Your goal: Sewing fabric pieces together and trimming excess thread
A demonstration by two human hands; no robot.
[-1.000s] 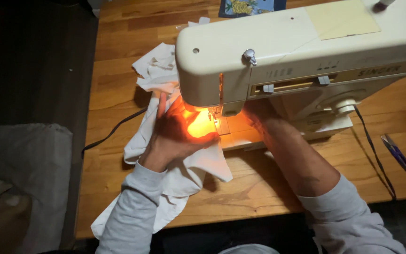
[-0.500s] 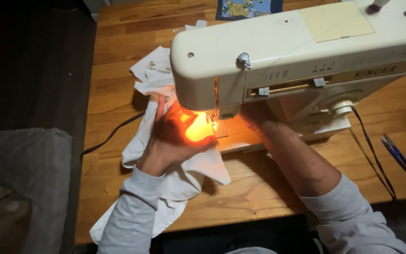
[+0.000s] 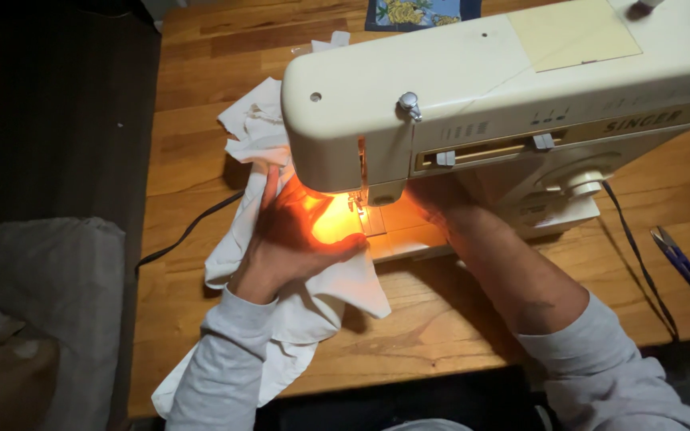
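A cream sewing machine (image 3: 505,96) stands on a wooden table (image 3: 201,104). White cloth (image 3: 313,295) lies under its needle, lit orange by the machine's lamp. My left hand (image 3: 289,235) rests flat on the cloth just left of the needle, fingers spread. My right hand (image 3: 437,199) reaches under the machine's arm beside the needle plate; its fingers are mostly hidden by the machine. Both arms wear grey sleeves.
A black power cord (image 3: 189,227) runs off the table's left edge. Another cord (image 3: 636,255) trails from the machine's right side. Small blue thread snips (image 3: 680,259) lie at the right. A patterned blue cloth (image 3: 421,12) sits at the far edge. A grey cushion (image 3: 41,303) is left.
The view has shifted slightly; my left hand stays pressed on the cloth by the needle. My right hand stays under the machine's arm.
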